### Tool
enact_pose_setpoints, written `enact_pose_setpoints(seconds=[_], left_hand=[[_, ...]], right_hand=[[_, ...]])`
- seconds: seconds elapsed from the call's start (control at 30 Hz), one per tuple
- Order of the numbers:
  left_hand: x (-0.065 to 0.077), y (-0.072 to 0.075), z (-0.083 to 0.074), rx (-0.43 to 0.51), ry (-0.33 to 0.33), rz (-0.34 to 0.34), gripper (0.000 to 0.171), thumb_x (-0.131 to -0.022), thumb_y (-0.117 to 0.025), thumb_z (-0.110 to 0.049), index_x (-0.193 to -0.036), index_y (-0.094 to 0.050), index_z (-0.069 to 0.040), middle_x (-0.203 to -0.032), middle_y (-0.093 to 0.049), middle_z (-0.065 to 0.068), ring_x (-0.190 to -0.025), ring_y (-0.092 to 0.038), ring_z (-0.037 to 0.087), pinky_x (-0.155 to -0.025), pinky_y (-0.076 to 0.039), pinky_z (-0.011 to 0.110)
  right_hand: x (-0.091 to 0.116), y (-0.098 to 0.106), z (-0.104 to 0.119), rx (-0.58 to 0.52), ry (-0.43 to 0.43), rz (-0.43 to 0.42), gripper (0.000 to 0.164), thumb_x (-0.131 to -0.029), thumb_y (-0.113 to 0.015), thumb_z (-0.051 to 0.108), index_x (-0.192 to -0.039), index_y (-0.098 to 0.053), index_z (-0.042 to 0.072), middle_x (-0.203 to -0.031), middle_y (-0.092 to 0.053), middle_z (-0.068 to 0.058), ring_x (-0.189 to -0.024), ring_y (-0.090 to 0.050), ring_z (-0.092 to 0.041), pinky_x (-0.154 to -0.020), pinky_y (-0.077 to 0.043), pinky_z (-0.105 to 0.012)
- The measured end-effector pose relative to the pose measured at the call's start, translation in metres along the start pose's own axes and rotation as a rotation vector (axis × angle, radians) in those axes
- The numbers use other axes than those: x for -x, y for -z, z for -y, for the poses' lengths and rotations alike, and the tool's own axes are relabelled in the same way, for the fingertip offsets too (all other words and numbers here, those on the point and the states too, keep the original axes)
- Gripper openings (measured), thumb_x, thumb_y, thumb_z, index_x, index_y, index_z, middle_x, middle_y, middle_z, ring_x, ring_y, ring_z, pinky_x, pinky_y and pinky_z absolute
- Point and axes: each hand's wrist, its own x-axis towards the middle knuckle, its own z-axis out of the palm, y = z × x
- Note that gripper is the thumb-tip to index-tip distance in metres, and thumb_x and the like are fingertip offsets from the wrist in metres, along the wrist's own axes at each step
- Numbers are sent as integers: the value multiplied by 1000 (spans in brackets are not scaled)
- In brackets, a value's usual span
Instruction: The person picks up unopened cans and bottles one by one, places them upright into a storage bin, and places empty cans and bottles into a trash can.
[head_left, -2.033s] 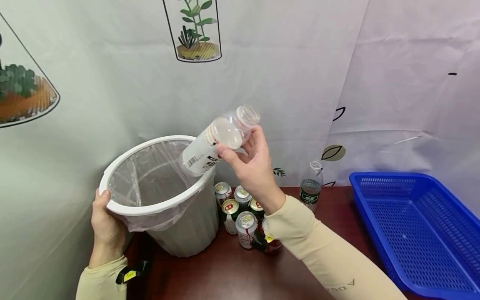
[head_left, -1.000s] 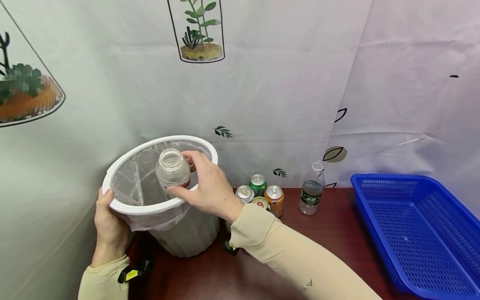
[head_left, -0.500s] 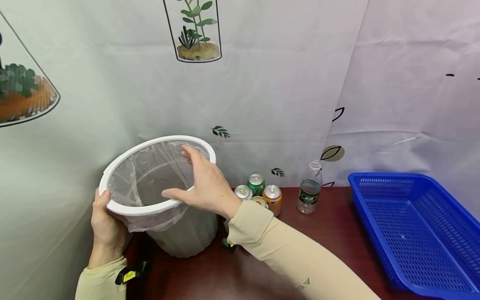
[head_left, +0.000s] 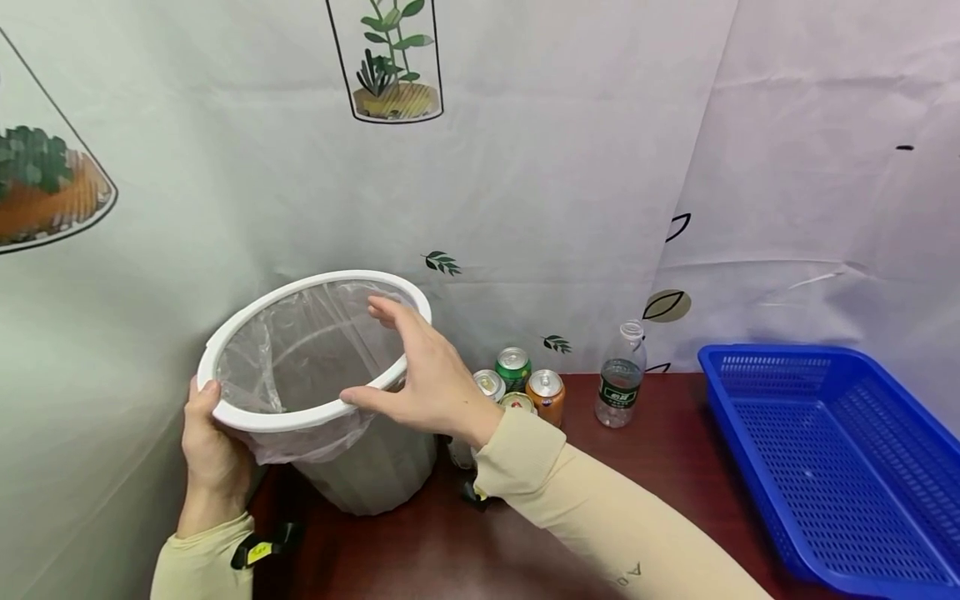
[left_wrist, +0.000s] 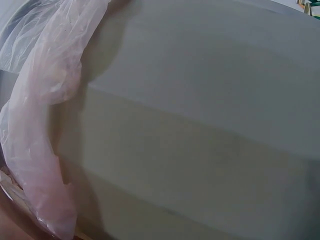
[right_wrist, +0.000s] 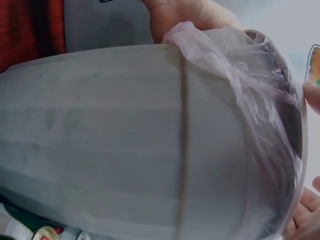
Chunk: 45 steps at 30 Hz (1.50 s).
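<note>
A grey trash can with a white rim stands at the left in the head view, lined with a clear plastic bag whose edge hangs over the outside. My left hand grips the can's left side at the rim, thumb on top. Over the near right part of the rim, my right hand holds nothing; its thumb and fingers are spread apart. The right wrist view shows the grey wall up close and the left hand beyond it. The can's bottom is hidden.
Several drink cans, among them a green can and an orange can, stand right of the trash can, partly behind my right wrist. Farther right are an uncapped plastic bottle and a blue perforated basket. A printed cloth hangs behind.
My right hand has lowered a clear, labelled plastic bottle into the trash can and let it go, then shifted slightly right. The left hand has stayed at the rim.
</note>
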Motion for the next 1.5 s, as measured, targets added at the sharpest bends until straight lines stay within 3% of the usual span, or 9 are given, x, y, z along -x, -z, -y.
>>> enact_pose_setpoints(seconds=[0.2,0.4,0.73,1.0,1.1,1.3,1.5], left_hand=[[-1,-1,-1,1,1,0,38,-99,-44,-27,-132,-56,-12,-120,-59,4,-107,-52,16,-90,-42,24],[-1,0,-1,-13,4,-16,36,-100,-45,-28,-129,-57,-12,-117,-59,4,-103,-53,15,-86,-42,23],[-2,3,-1,6,2,-17,35,-100,-45,-25,-129,-57,-10,-113,-61,4,-98,-55,14,-84,-43,24],[0,4,0,-28,-12,3,37,-99,-45,-27,-130,-57,-12,-114,-60,3,-101,-54,15,-85,-43,24],[1,4,1,-20,-11,5,38,-99,-45,-27,-131,-57,-12,-115,-60,3,-102,-54,15,-85,-43,24],[0,3,2,11,-9,13,38,-99,-45,-26,-132,-57,-10,-114,-62,3,-101,-56,15,-86,-44,25],[-1,3,2,18,-20,5,38,-98,-48,-26,-130,-58,-9,-113,-62,4,-99,-56,15,-84,-44,25]], right_hand=[[7,7,-8,-4,64,-75,87,-81,-88,36,-152,-42,15,-150,-55,0,-142,-51,-11,-115,-43,-33],[21,20,-22,5,69,-105,83,-82,-87,35,-150,-45,12,-146,-57,-4,-139,-53,-13,-115,-44,-33],[63,50,-63,51,-36,-134,81,-82,-87,35,-150,-48,15,-147,-56,-1,-139,-53,-17,-114,-45,-43],[98,72,-96,106,-91,-208,68,-83,-87,27,-142,-55,15,-136,-61,-1,-128,-59,-18,-106,-50,-46],[112,79,-105,128,-120,-260,59,-84,-86,23,-136,-61,16,-130,-63,0,-123,-61,-17,-102,-51,-43],[141,95,-129,169,-162,-415,47,-82,-86,15,-125,-67,11,-121,-68,-3,-112,-63,-19,-92,-47,-24],[162,108,-150,189,-294,-532,45,-82,-86,12,-121,-66,5,-116,-68,-7,-99,-67,-26,-83,-52,-20]])
